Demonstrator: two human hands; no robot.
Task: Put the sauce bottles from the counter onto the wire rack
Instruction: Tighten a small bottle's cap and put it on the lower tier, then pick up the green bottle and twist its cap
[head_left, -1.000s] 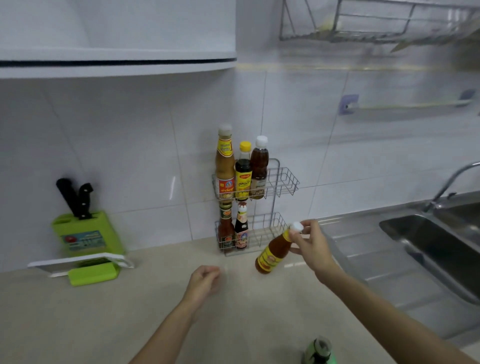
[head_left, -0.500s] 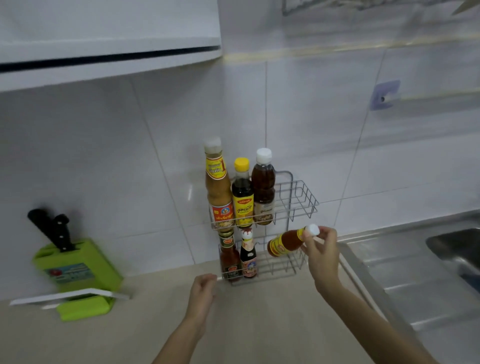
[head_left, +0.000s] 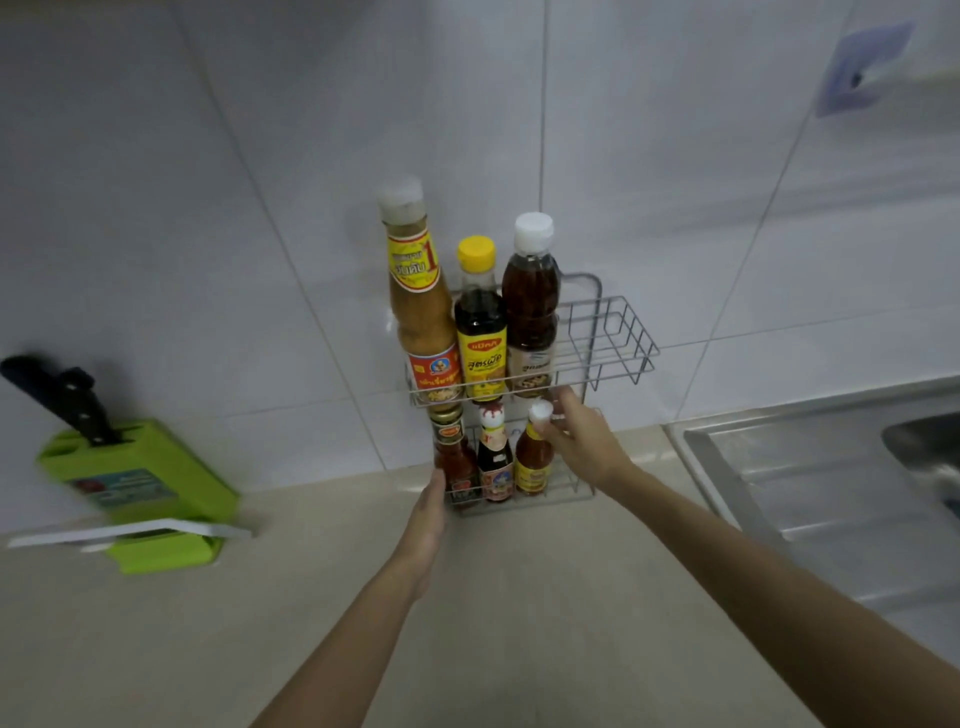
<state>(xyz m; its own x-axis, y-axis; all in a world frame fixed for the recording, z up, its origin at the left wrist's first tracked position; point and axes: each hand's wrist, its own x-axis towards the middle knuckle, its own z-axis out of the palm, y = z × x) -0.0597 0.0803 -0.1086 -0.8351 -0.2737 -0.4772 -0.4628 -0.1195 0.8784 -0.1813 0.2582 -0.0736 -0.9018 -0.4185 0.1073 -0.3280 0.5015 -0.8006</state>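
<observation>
The right hand (head_left: 584, 441) grips the white cap of a small orange sauce bottle (head_left: 532, 460), fingers pinched on the cap from the right side. The bottle stands upright in the lower tier of the wire rack (head_left: 613, 338), third from the left, just beside a dark bottle with a red-and-white cap (head_left: 494, 462). The left hand (head_left: 428, 512) is flat, fingers together and extended, with its fingertips at the left front corner of the lower tier, beside a red sauce bottle (head_left: 456, 457). Whether it touches the wire or the bottle cannot be told; it holds nothing.

The upper tier carries three taller bottles in a row: a tan sauce bottle (head_left: 421, 306), a dark bottle with a yellow cap (head_left: 480, 322) and a brown bottle with a white cap (head_left: 532, 306). The right part of that tier is unoccupied.

Step in hand, as judged: seating the orange bottle in the lower tier. It appears to rest on the tier floor, so the placement is close to complete.

Next move calls for: release the cap without tipping the bottle, then draw the hand out to the right, clear of the upper tier's front wire directly above the cap. No further bottle shows on the visible counter (head_left: 260, 623).

Off to the left stands a green knife block (head_left: 140, 483); a steel sink (head_left: 831, 493) lies to the right.
</observation>
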